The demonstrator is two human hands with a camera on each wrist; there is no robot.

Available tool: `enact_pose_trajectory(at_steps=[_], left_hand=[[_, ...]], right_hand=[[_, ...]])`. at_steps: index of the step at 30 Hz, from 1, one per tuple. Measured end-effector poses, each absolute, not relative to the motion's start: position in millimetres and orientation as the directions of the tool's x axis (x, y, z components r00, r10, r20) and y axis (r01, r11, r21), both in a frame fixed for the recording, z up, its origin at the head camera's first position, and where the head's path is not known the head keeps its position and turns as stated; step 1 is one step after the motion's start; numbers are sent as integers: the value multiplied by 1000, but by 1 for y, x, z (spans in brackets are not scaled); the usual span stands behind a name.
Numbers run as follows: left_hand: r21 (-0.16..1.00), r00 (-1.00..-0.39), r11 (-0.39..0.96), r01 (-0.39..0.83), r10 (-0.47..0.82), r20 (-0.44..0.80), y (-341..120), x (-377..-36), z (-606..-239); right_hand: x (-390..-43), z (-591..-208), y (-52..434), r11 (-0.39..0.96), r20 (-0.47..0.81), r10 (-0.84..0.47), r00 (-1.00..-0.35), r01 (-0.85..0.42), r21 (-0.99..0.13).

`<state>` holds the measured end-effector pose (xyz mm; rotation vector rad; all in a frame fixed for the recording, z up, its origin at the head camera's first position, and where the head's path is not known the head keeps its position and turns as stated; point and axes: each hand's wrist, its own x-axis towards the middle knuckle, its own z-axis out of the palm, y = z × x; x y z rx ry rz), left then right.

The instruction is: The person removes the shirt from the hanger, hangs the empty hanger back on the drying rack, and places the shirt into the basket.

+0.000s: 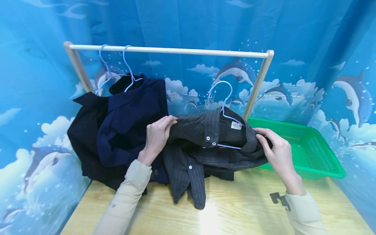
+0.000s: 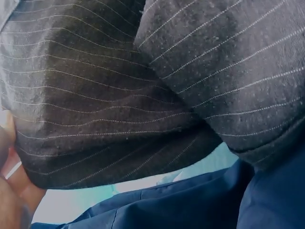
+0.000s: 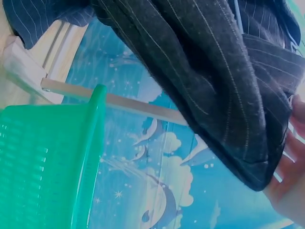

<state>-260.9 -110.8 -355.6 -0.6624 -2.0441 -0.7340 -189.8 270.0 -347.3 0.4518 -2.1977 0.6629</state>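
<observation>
A dark grey pinstriped shirt (image 1: 188,156) with white buttons is held up between both hands, its lower part hanging to the table. Inside its collar sits a pale blue hanger (image 1: 223,101), hook upward and apart from the rail. My left hand (image 1: 158,135) pinches the shirt's shoulder on the left. With thumb and fingers, my right hand (image 1: 276,150) grips the opposite shoulder beside the collar. In the left wrist view, fingertips (image 2: 8,138) show at the cloth's left edge. The right wrist view has the fingers (image 3: 290,157) at the shirt's edge, partly hidden by cloth.
Behind stands a rack with a white rail (image 1: 176,50). Navy (image 1: 132,111) and black (image 1: 88,140) garments hang on its left end from pale blue hangers. A green basket (image 1: 314,153) occupies the table's right side. Near the right sleeve lies a small dark piece (image 1: 279,198) on the wooden table (image 1: 235,209).
</observation>
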Motion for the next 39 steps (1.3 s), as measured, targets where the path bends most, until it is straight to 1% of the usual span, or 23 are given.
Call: enact_pose_trajectory(at_steps=[3,8,11,14,17,19,26,30,35,39], left_hand=[[282,-529,699,657,161,833,-106,-255,-357],[348,-583,680,645,143,800,-96,-240,-363],[380,-615,664,644,153,774,-93,-234,-370],[409,-647,651,640,169,743,-92,-232,-379],[443,-673,630,638,177,718,-92,-234,-388],[471,-685,606,641,176,707,-93,-236,-393],[524,-692,549,651,145,708,-96,-242,-404],[525,-689,550,649,134,712,-98,-243,-405],[543,-709,560,626,118,695,-103,-245,-403],[554,-726,568,608,117,678,-109,-245,-402]], right_hand=[[-192,-346,274,790,808,-56,-587,-521,-323],[-195,-346,281,796,839,34,-544,-493,-352],[-194,-350,286,778,832,83,-548,-487,-398],[-192,-356,289,751,815,112,-568,-489,-444],[-191,-364,292,748,797,119,-593,-474,-464],[-191,-370,292,748,793,131,-596,-466,-473],[-193,-379,290,748,787,167,-594,-444,-494],[-192,-379,289,737,784,172,-597,-450,-504],[-188,-376,292,713,776,201,-598,-454,-535],[-187,-374,293,714,783,215,-584,-453,-534]])
